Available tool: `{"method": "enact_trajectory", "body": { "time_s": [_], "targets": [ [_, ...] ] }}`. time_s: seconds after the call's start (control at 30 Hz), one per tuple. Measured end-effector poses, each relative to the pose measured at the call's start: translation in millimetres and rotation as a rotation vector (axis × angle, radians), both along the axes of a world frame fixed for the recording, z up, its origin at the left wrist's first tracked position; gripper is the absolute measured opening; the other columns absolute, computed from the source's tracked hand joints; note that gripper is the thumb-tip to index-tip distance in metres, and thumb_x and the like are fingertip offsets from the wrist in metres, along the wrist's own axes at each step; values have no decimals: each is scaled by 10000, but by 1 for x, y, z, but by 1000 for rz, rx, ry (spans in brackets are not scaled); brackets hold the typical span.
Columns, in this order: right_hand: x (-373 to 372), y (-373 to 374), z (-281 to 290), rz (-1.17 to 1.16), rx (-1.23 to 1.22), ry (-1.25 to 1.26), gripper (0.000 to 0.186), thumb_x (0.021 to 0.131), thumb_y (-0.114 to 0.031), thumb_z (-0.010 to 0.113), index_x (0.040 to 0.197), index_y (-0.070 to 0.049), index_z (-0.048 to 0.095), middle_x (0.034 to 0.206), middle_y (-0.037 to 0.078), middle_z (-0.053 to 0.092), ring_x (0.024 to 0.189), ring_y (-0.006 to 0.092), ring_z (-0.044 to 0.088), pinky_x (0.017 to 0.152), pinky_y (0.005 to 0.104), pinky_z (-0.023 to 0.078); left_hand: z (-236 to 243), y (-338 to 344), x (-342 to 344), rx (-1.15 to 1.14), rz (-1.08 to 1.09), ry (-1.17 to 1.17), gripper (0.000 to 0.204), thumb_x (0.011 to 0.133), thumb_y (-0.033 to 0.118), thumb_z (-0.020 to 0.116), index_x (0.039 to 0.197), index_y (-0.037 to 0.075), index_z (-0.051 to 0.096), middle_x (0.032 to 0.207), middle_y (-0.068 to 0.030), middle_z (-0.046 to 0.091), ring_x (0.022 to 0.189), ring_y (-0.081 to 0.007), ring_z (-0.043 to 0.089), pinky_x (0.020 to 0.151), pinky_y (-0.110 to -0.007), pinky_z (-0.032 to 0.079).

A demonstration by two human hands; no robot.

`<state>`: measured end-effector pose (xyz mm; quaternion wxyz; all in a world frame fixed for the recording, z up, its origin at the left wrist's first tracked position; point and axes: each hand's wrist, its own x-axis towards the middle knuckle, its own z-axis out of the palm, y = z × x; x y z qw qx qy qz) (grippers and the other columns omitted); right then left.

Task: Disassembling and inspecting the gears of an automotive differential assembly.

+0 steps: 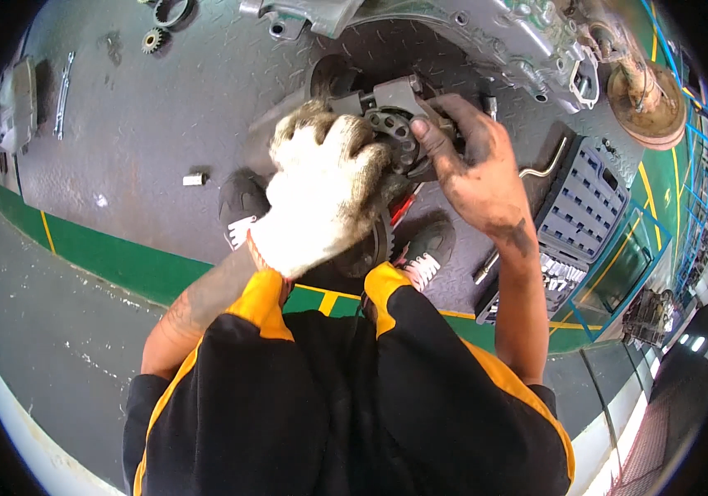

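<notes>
Between my shoes stands a dark, greasy metal assembly (pixel 395 131), with a round plate full of holes facing up. My left hand (pixel 317 186), in a dirty white knit glove, lies over its left side with the fingers curled down; the fingertips are partly hidden. My right hand (pixel 479 169) is bare and smudged with grease. Its thumb and fingers close around the right side of a grey metal bracket (pixel 397 94) on top of the assembly. Below the glove, the edge of a toothed gear (pixel 388 235) shows. Something red (pixel 403 204) lies beside it.
A large metal casing (pixel 486 29) lies at the far side. On the right are an open socket case (pixel 583 198), a bent bar (pixel 548 161) and a rusty round part (pixel 647 103). To the left lie a wrench (pixel 63 95), a socket (pixel 194 179) and a small gear (pixel 152 40).
</notes>
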<state>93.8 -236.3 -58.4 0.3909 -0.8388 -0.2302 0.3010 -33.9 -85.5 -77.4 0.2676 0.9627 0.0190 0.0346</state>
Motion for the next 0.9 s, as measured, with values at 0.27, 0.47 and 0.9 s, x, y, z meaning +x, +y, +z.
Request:
{"method": "enact_trajectory", "body": {
  "time_s": [0.27, 0.47, 0.9],
  "targets": [
    [-1, 2, -11, -86, 72, 274, 302, 888, -203, 705, 1036, 31, 585, 895, 180, 616, 803, 250, 612, 729, 371, 498, -4, -2, 4, 37, -4, 33, 407, 692, 269, 787, 1069, 130, 718, 1161, -104, 609, 1169, -380, 515, 1019, -573, 340],
    [11, -3, -20, -24, 65, 267, 376, 839, -255, 754, 1036, 34, 614, 901, 172, 623, 809, 242, 602, 761, 363, 497, -10, 29, -10, -14, 238, -232, 855, 525, 293, 955, 1284, 68, 631, 1197, -173, 588, 1053, -339, 608, 842, -440, 529],
    [21, 1, -26, -170, 87, 547, 686, 693, -243, 826, 1277, 25, 583, 914, 72, 678, 843, 152, 636, 723, 298, 511, -17, 36, 16, -513, 236, -194, 680, 686, 273, 867, 1276, 52, 611, 1254, -171, 609, 1111, -383, 630, 937, -483, 486]
  ]
}}
